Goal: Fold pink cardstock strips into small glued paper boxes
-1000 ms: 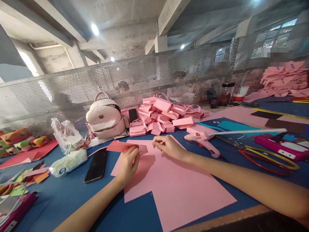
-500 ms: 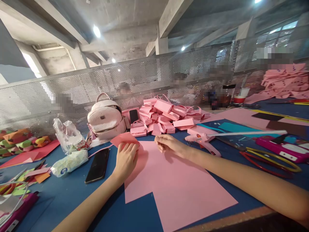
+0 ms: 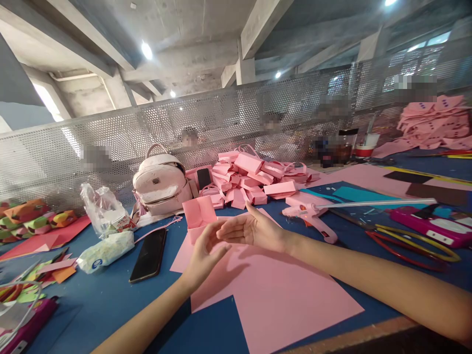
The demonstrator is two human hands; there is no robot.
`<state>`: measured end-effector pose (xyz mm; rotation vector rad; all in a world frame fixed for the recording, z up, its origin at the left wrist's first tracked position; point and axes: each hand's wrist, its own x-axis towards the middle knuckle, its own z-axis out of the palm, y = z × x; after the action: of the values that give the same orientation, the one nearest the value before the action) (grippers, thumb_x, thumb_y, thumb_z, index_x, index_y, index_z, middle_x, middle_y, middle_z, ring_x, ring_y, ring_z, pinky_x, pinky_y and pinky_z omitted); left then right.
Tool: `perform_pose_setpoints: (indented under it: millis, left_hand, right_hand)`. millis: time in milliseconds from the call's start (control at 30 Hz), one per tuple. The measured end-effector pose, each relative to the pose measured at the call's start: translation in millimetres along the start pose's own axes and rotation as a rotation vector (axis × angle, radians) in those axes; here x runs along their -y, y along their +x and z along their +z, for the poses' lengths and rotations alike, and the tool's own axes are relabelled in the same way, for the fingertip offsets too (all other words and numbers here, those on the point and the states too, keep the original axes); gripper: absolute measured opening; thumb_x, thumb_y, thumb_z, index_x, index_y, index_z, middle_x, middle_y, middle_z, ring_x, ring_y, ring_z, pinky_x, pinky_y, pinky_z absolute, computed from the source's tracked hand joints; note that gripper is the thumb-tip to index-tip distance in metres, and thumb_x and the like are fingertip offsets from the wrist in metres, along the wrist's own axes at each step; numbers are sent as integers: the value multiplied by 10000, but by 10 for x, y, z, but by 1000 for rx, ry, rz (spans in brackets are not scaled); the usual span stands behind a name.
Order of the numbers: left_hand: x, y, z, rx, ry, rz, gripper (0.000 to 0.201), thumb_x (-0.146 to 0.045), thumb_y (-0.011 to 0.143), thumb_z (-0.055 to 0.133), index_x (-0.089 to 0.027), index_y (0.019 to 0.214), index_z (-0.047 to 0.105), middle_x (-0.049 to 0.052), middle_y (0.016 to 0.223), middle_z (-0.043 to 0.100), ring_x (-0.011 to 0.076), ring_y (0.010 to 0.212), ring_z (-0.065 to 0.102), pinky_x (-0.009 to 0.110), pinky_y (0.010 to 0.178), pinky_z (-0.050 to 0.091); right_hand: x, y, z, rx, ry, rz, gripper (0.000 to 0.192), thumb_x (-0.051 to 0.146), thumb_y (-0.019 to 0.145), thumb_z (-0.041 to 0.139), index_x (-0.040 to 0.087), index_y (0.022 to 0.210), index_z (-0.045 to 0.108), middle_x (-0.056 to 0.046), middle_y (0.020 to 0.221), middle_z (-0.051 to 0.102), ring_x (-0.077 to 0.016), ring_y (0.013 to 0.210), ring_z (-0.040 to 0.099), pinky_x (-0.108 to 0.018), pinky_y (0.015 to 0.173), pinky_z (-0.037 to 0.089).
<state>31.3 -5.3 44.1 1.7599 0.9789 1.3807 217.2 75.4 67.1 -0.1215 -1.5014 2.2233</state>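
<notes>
The small pink paper box (image 3: pixel 199 217), light, thin-walled and easily crushed, stands at the sheet's far-left edge; left hand (image 3: pixel 204 255) and right hand (image 3: pixel 250 230) hover open, empty; grip side walls lightly.

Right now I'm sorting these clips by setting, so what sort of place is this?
Probably a paper-craft workshop in an industrial building. A heap of folded pink boxes lies on the blue table, a pink glue gun rests beside a large pink sheet, and a perforated metal screen divides the work benches.
</notes>
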Motion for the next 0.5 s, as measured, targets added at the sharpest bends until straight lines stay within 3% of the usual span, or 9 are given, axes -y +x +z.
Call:
perform_pose_setpoints:
  millis: [100, 200, 367, 500]
  left_hand:
    - [-9, -39, 152, 32, -310, -196, 418, -306, 836, 706, -168, 1218, 604, 141, 1267, 650, 306, 1212, 590, 455, 1051, 455]
    - [29, -68, 236, 1, -487, -312, 429, -319, 809, 734, -163, 1197, 639, 142, 1241, 673, 311, 1211, 598, 477, 1066, 444]
    - [31, -44, 201, -82, -319, -392, 285, -350, 755, 737, -136, 943, 742, 132, 1055, 739, 324, 1079, 659, 464, 924, 539]
    - [-64, 3, 137, -26, -245, -403, 237, -331, 723, 760, -119, 830, 767, 111, 856, 760, 265, 815, 703, 382, 735, 577]
  right_hand:
    - [-30, -41, 154, 70, -208, 0, 913, 783, 906, 142, 117, 1225, 679, -165, 1318, 627, -298, 1263, 551, -459, 1124, 335]
    - [-22, -75, 298, 116, -519, -36, 837, 764, 919, 175, 177, 1264, 663, -122, 1417, 552, -292, 1337, 473, -448, 1144, 301]
    - [29, -56, 381, 227, -908, -208, 726, 678, 965, 259, 163, 1355, 589, -127, 1434, 537, -263, 1373, 435, -418, 1177, 253]
    - [157, -81, 442, 266, -1026, -211, 578, 538, 1009, 365, 133, 1363, 576, -151, 1442, 522, -250, 1386, 423, -405, 1159, 292]
